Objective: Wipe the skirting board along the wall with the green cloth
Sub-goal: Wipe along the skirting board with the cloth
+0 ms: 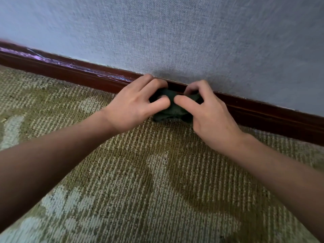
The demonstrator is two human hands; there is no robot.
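Grey fabric-textured wall (pixel 192 32) over patterned olive carpet (pixel 140 172), dark red-brown skirting board (pixel 78 74) along the join. Green cloth (pixel 171 106) bunched up against the board where it meets the carpet. Left hand (pixel 135 106) and right hand (pixel 208 116) both grip it, fingers curled, thumbs nearly touching on top.

The left forearm (pixel 52 155), coming in from 8 o'clock, and the right forearm (pixel 280 172), from 4 o'clock, are bare, as are the left hand (pixel 129 109) and right hand (pixel 208 118).
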